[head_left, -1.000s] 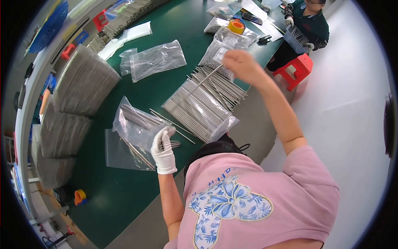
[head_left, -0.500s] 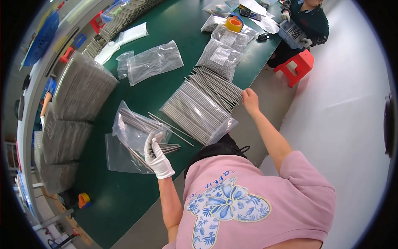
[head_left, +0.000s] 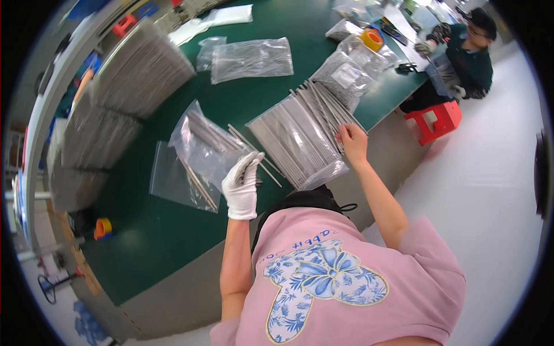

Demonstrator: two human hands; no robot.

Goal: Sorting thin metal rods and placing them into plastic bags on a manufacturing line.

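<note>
Right hand (head_left: 353, 141), bare: fingers drawn together at the near ends of the loose metal rods (head_left: 326, 106); we can't tell whether it is clamped on one. Left hand (head_left: 241, 179), in a white glove: fingers curled, thumb alongside, over the near end of the rod-filled clear bag (head_left: 210, 135); we can't tell what, if anything, is gripped.

Between the hands, close to the desk's near edge: a neat row of metal rods under clear plastic (head_left: 288, 138), loose ones against its right side. Two single rods (head_left: 269, 173) lie on the left.

Progress, our judgement: the covered row looks largely laid out; the loose rods outside the plastic look left to do. Wrapped stacks (head_left: 144, 66) along the desk's left edge look finished. Flat clear bags (head_left: 254, 60) farther back look unfilled.

Room: green desk (head_left: 167, 245) top shows toward the near-left corner, also between the covered row and the flat bags. Tighter right: bags of small grey parts (head_left: 346, 75) sit just behind the loose rods, yellow tape roll (head_left: 372, 39) farther back. Rod ends reach about the near edge. Past it, well apart: co-worker (head_left: 470, 63), red stool (head_left: 435, 121).
</note>
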